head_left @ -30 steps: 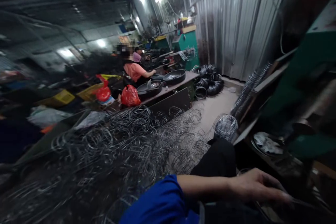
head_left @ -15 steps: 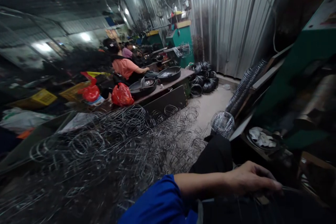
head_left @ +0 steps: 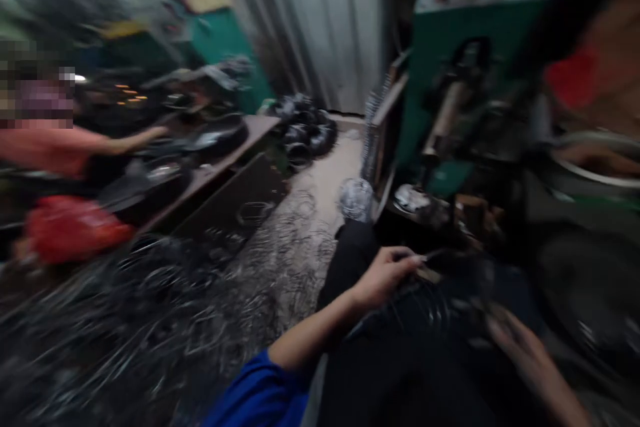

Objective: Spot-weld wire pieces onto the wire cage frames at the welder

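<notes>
The corrugated metal wall (head_left: 310,20) fills the far end. To my right stands the green machine (head_left: 450,87), with a pale control panel on top showing small red lights. On my left the floor (head_left: 330,173) is buried under a wide tangle of loose wire rings (head_left: 150,307), smeared by motion blur.

Beyond the tangle a long counter (head_left: 235,147) runs away from me with black pans (head_left: 220,137) on it. A co-worker in an orange top (head_left: 55,150) sits at its near end, one arm stretched out toward the pans. A red bag (head_left: 70,230) lies just below that person, at the edge of the ring pile. A heap of black wire coils (head_left: 305,133) sits on the floor against the wall.

Closer in, my black trouser leg (head_left: 350,260) points at a small upright bundle of shiny rings (head_left: 356,199) standing on the floor beside the machine base. Next to it is a shallow dish of pale bits (head_left: 413,199).

My left hand (head_left: 385,275) reaches out of a blue sleeve (head_left: 255,393). Its fingers are curled in, and thumb and forefinger are pinched together on a thin wire (head_left: 425,303). The wire lies across my lap in front of the machine, between my two hands. My right hand (head_left: 520,347) is low on the right, close to the same wire. It is too blurred for me to tell how far open it is or whether it grips anything.
</notes>
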A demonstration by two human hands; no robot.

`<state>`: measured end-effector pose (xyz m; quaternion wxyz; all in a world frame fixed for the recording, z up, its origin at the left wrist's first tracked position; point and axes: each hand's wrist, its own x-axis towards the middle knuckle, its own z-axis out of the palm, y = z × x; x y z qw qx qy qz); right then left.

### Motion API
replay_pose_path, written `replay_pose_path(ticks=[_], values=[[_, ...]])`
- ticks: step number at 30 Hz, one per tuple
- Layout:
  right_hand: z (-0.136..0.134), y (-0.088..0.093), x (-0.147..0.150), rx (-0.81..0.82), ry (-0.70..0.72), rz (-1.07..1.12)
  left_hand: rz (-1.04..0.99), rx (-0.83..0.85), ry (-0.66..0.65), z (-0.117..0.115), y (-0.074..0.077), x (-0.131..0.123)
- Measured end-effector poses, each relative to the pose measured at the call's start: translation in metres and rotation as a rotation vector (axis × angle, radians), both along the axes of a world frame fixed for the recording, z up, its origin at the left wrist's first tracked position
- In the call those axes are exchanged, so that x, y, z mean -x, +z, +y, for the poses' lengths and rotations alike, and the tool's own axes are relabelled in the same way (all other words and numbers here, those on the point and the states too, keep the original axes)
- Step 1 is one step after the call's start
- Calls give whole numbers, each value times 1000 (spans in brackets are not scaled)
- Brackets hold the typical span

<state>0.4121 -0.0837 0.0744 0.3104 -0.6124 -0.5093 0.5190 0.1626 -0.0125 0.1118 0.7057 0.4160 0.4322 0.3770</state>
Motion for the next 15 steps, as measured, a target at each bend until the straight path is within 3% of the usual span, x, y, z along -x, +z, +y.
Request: replay_pose_path(ticks=[3,7,9,15], values=[[-12,-4,-3,99,-78,104,-4,-2,-26,7,-5,-4],[3,-4,3,52,109,195,-8,51,-37,10,-6,-14],[8,-3,6,25,113,215,7,62,-35,8,-5,-16],[18,-7,10,-104,74,75,-16,104,-71,4,-7,-15]])
